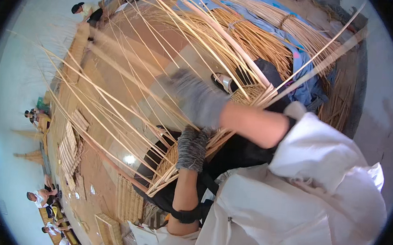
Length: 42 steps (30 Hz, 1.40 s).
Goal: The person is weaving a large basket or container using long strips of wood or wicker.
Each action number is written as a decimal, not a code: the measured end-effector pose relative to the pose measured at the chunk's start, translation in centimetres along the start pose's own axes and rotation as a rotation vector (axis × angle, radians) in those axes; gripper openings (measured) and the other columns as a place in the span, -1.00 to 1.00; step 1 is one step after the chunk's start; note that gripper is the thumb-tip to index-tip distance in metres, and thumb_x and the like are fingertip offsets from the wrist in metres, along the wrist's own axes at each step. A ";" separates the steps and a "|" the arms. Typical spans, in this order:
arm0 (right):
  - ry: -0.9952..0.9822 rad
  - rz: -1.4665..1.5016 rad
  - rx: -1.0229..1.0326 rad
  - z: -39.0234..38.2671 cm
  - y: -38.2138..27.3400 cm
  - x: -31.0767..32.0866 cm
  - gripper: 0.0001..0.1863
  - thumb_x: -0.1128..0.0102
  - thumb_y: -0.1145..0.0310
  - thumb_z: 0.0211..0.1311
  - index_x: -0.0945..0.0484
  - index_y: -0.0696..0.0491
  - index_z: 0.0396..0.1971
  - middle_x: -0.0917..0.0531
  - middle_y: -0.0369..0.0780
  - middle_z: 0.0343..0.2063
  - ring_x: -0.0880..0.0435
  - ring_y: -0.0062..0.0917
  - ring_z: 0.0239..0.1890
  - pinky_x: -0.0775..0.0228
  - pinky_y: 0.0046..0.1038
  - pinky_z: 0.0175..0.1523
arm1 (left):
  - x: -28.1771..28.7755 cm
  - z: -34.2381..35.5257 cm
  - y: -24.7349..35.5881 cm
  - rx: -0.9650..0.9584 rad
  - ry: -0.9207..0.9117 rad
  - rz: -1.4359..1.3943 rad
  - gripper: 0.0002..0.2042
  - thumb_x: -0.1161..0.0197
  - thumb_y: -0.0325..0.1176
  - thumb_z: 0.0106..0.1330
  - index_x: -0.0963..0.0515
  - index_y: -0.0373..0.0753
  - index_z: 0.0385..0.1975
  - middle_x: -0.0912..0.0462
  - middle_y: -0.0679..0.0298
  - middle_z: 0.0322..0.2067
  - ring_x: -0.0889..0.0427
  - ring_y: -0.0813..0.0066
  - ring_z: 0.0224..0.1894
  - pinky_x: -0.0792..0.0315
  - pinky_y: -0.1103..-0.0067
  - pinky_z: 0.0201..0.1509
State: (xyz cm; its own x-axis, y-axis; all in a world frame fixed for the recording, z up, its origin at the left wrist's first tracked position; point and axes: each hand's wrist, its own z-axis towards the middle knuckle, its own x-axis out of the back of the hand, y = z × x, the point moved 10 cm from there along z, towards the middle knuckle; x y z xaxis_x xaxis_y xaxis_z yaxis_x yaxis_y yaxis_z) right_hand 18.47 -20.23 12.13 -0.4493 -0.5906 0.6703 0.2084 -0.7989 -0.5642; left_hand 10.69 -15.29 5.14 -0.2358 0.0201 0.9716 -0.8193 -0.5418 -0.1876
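A half-woven wicker basket [170, 156] lies across my lap, with long pale rods [111, 100] fanning away from its woven edge. Thicker peeled poles [232, 40] stand at its corners. My left hand [192, 150], in a grey knitted glove, is closed over the basket's edge near the middle, its fingertips partly hidden. Just above it, my right hand [198, 97], gloved alike, is smeared by motion over the rods. Blurred rods [132, 68] stretch out to the left of that hand; whether its fingers grip one cannot be made out.
Bundles of cut rods [257, 40] lie on a blue cloth [315, 87] at the upper right. Woven panels [71, 150] and a wicker tray [109, 232] rest on the brown floor at left. Several other people [89, 12] sit along the far wall. A shoe [224, 82] shows beyond the basket.
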 end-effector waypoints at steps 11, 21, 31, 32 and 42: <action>-0.292 -0.584 0.358 -8.6 2.6 6.3 -0.15 -0.30 -0.10 -0.45 -0.41 0.15 -0.09 -0.52 -0.15 -0.34 -0.45 -0.27 -0.18 -0.24 -0.26 -0.06 | 3.6 -3.6 0.4 0.296 0.165 -0.232 -0.36 -0.34 -0.19 -0.12 -0.32 -0.19 0.04 -0.53 0.13 -0.29 -0.48 0.17 -0.20 -0.27 0.30 -0.02; -0.206 -0.431 0.284 -10.6 3.1 4.6 -0.38 -0.28 0.15 -0.45 -0.48 0.17 -0.24 -0.48 -0.19 -0.55 -0.46 -0.30 -0.46 -0.28 -0.28 -0.24 | 2.2 -3.3 -0.4 0.309 0.062 -0.134 -0.51 -0.27 -0.21 -0.07 -0.41 -0.02 -0.04 -0.54 0.24 -0.27 -0.52 0.24 -0.31 -0.34 0.34 -0.17; -0.239 -0.408 0.381 -11.2 1.5 5.3 -0.35 -0.29 0.13 -0.36 -0.44 0.03 -0.11 -0.54 -0.17 -0.37 -0.49 -0.32 -0.35 -0.23 -0.26 -0.19 | 2.3 -3.4 -1.0 0.434 0.018 -0.289 -0.53 -0.27 -0.15 -0.09 -0.44 0.03 -0.08 -0.43 0.18 -0.08 -0.46 0.17 -0.14 -0.30 0.34 -0.01; -0.228 -0.393 0.380 -11.2 2.0 5.2 -0.22 -0.31 0.10 -0.40 -0.36 0.09 -0.02 -0.53 -0.18 -0.41 -0.48 -0.31 -0.39 -0.23 -0.27 -0.21 | 5.2 -3.9 -1.2 0.401 0.284 -0.299 -0.59 -0.24 -0.22 -0.05 -0.47 0.01 -0.12 -0.42 0.10 -0.09 -0.48 0.17 -0.17 -0.32 0.32 -0.03; 0.067 -0.225 0.303 -10.8 2.8 7.1 -0.40 -0.10 0.39 -0.24 -0.33 0.26 -0.05 -0.41 -0.19 -0.76 -0.45 -0.33 -0.67 -0.32 -0.38 -0.47 | 6.3 10.7 -2.5 -0.109 -0.022 0.206 -0.72 0.13 -0.27 0.27 -0.44 -0.08 -0.08 -0.54 0.22 -0.18 -0.54 0.24 -0.19 -0.38 0.40 -0.09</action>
State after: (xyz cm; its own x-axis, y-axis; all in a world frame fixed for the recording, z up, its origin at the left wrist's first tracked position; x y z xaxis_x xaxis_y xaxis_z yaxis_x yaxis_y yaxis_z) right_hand 6.50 -25.44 10.12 -0.5665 -0.3959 0.7227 0.3410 -0.9110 -0.2318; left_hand 16.86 -22.80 13.24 -0.3937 -0.1003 0.9138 -0.8069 -0.4386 -0.3957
